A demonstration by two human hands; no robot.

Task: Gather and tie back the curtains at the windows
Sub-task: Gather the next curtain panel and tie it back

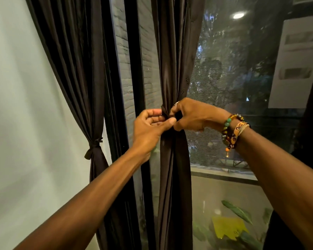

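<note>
Dark tie [165, 112] pinched by left hand [148, 129], right hand [192, 115].

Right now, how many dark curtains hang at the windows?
2. The left curtain hangs tied; the centre curtain sits between the left hand and right hand. The right edge may hide another.

My left grip [150, 127] and right grip [192, 114] meet on the tie [165, 114] round the middle curtain [173, 168], close enough that nothing passes between them. Right of that curtain there is open room in front of the mesh screen [224, 91], down to the sill [222, 175]. On the left, the dark window frame [134, 51] stands close behind my left wrist. Past it, the tied curtain [76, 69] hangs against the wall [16, 105].
</note>
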